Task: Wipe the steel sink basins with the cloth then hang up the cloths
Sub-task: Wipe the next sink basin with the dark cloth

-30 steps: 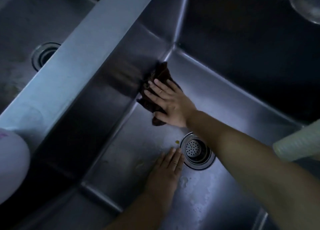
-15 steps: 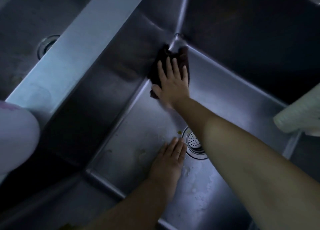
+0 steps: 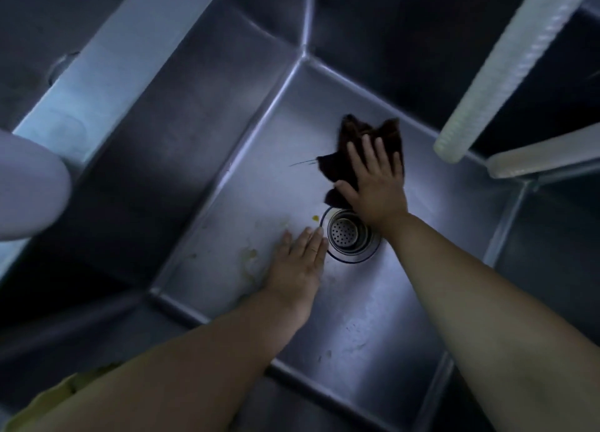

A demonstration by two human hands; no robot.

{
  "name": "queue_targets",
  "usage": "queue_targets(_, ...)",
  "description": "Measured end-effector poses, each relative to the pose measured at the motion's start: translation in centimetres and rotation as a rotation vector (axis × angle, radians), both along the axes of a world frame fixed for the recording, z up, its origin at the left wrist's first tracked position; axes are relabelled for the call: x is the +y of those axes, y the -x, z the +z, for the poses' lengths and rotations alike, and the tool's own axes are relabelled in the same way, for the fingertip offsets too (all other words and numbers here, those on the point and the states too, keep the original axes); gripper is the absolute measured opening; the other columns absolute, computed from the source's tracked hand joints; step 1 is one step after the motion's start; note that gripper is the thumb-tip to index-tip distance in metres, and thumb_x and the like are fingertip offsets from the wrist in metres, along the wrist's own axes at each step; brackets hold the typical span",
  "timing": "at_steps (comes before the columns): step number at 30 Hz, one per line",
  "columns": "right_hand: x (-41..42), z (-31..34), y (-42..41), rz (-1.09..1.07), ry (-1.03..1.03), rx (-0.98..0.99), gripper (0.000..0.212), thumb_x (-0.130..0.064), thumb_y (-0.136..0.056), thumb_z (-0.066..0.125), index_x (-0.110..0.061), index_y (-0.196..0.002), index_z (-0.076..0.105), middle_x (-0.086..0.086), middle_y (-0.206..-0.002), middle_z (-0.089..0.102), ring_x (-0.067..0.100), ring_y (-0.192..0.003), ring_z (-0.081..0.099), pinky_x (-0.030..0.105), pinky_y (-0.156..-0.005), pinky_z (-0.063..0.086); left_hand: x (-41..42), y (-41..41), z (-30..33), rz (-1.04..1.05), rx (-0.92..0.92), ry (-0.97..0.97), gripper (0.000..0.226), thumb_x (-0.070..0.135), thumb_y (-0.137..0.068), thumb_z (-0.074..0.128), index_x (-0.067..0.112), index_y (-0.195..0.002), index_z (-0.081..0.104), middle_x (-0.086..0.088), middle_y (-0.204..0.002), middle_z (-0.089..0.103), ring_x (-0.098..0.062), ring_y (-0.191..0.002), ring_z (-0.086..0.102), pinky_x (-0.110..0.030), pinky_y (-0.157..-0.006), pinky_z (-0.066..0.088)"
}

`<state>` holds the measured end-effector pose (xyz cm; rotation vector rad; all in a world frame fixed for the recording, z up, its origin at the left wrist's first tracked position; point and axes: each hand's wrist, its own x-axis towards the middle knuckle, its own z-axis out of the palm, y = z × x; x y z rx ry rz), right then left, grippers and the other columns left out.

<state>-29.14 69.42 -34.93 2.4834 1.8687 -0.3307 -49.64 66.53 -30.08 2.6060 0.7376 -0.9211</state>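
I look down into a deep steel sink basin (image 3: 233,204). A dark crumpled cloth (image 3: 352,139) lies on the basin floor just beyond the round drain strainer (image 3: 352,233). My right hand (image 3: 373,181) presses flat on the cloth with straight, spread fingers. My left hand (image 3: 298,262) rests flat on the basin floor left of the drain, fingers straight and together. Yellowish smears (image 3: 250,256) and a small yellow speck (image 3: 315,218) mark the floor near my left hand.
A steel divider (image 3: 107,64) separates this basin from a second basin (image 3: 39,35) at upper left. A pale ribbed hose (image 3: 506,71) slants in from the upper right above a pale bar (image 3: 545,157). A rounded white object (image 3: 29,188) sits at the left edge.
My right hand slid the cloth out of the far corner and down the basin floor toward the drain. My left hand stayed flat beside the drain.
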Motion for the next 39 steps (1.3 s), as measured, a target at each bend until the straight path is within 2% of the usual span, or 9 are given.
queue_targets(5,-6.0,0.3,-2.3,-0.312,0.036,-0.008,0.075,-0.06,-0.087,0.027,-0.025,-0.151,0.013,0.007,-0.16,0.006,0.026,-0.147,0.0,0.046,-0.115,-0.005,2.2,-0.3,3.4,0.03,-0.015,0.098,0.075,0.025,-0.093,0.047,0.005,-0.149,0.001,-0.01,-0.158,-0.006,-0.026,-0.145,-0.002,-0.045,-0.117,0.003)
queue_targets(9,-6.6,0.3,-1.7,-0.516,0.118,0.064,0.073,-0.059,-0.092,0.033,-0.029,-0.151,0.001,0.005,-0.16,-0.009,0.023,-0.146,-0.013,0.048,-0.114,-0.01,3.8,2.1,8.4,-0.007,-0.05,0.091,0.06,0.041,-0.089,0.051,0.008,-0.136,0.034,-0.009,-0.141,0.038,-0.028,-0.126,0.041,-0.042,-0.103,0.035)
queue_targets(11,-5.2,0.5,-0.4,-0.57,0.124,0.089,0.074,-0.055,-0.093,0.035,-0.028,-0.151,-0.001,0.007,-0.159,-0.01,0.025,-0.145,-0.014,0.05,-0.114,-0.009,4.1,4.5,10.6,0.033,-0.058,0.118,0.055,0.045,-0.089,0.048,0.011,-0.132,0.04,-0.005,-0.134,0.047,-0.028,-0.118,0.049,-0.041,-0.097,0.042)
queue_targets(17,-1.9,0.7,7.7,-0.032,0.058,0.081,0.076,-0.045,-0.089,0.048,-0.028,-0.151,0.008,0.011,-0.159,-0.001,0.03,-0.147,-0.003,0.048,-0.115,-0.003,4.2,10.1,12.9,0.228,-0.069,0.201,0.061,0.051,-0.091,0.044,0.029,-0.145,0.027,0.007,-0.15,0.034,-0.015,-0.135,0.035,-0.025,-0.107,0.029)
queue_targets(21,-4.0,0.7,12.0,0.237,0.075,0.076,0.073,-0.043,-0.088,0.045,-0.027,-0.151,0.012,0.01,-0.159,0.003,0.03,-0.147,-0.002,0.048,-0.115,-0.009,4.5,11.2,12.8,0.24,-0.053,0.168,0.062,0.053,-0.091,0.045,0.031,-0.146,0.026,0.007,-0.15,0.035,-0.014,-0.135,0.035,-0.026,-0.106,0.031)
queue_targets(29,-16.8,3.3,11.9,0.416,0.142,0.079,0.069,-0.041,-0.081,0.058,-0.017,-0.143,0.04,0.014,-0.149,0.035,0.036,-0.137,0.033,0.057,-0.11,0.028,4.7,13.3,16.4,0.193,-0.165,0.035,0.059,0.053,-0.088,0.049,0.035,-0.142,0.033,0.014,-0.144,0.042,-0.012,-0.128,0.044,-0.025,-0.099,0.037)
queue_targets(31,-20.5,4.1,11.1,0.401,0.183,0.062,0.065,-0.042,-0.085,0.047,-0.015,-0.142,0.039,0.015,-0.147,0.038,0.037,-0.136,0.035,0.054,-0.112,0.024,4.8,14.3,18.0,0.141,-0.247,-0.004,0.048,0.042,-0.084,0.06,0.029,-0.13,0.054,0.009,-0.13,0.059,-0.014,-0.11,0.06,-0.025,-0.087,0.048)
queue_targets(34,-24.1,4.9,10.0,0.417,0.194,0.031,0.062,-0.045,-0.086,0.042,-0.015,-0.14,0.042,0.015,-0.143,0.044,0.036,-0.135,0.033,0.051,-0.109,0.021,5.2,16.2,19.4,0.038,-0.356,-0.081,0.035,0.034,-0.069,0.057,0.017,-0.093,0.075,0.0,-0.08,0.074,-0.018,-0.061,0.069,-0.023,-0.048,0.052)
queue_targets(39,-20.6,5.3,9.9,0.437,0.248,0.023,0.069,-0.057,-0.082,0.039,-0.019,-0.14,0.043,0.013,-0.144,0.044,0.037,-0.131,0.042,0.057,-0.1,0.038,6.3,18.5,19.7,-0.13,-0.361,-0.113,0.038,0.038,-0.073,0.044,0.02,-0.082,0.077,0.006,-0.069,0.071,-0.016,-0.053,0.065,-0.018,-0.047,0.047)
